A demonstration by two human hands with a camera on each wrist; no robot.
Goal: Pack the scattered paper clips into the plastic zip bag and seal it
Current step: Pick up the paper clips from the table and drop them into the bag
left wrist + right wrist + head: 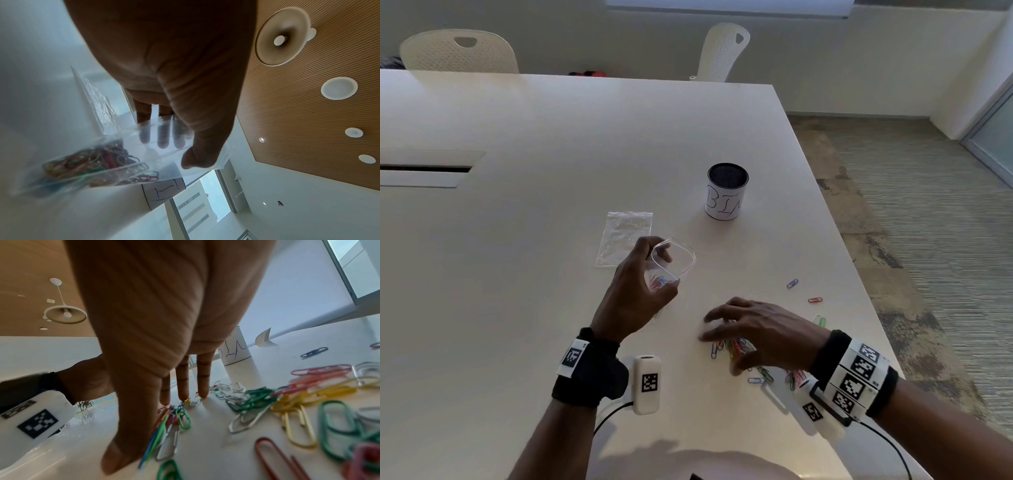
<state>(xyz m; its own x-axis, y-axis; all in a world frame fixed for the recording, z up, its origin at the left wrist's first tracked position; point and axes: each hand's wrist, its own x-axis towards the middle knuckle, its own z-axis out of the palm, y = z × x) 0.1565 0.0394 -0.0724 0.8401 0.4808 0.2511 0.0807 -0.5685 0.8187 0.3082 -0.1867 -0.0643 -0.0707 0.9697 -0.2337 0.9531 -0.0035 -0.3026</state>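
My left hand (650, 267) grips a clear plastic zip bag (678, 257) above the table, its mouth held open toward the right. Several coloured paper clips (92, 162) lie in the bag's bottom, and my fingers (162, 139) show through the plastic. My right hand (726, 346) is down on the pile of paper clips (739, 346) near the table's front right. Its fingertips (185, 395) touch the table and, with the thumb, pinch a bunch of clips (172, 423). More clips (298, 402) spread to the right of that hand.
A blue clip (792, 283), a red clip (815, 300) and a green clip (822, 322) lie apart near the table's right edge (842, 240). A second flat zip bag (625, 236) lies behind my left hand. A mesh cup labelled BIN (726, 192) stands further back.
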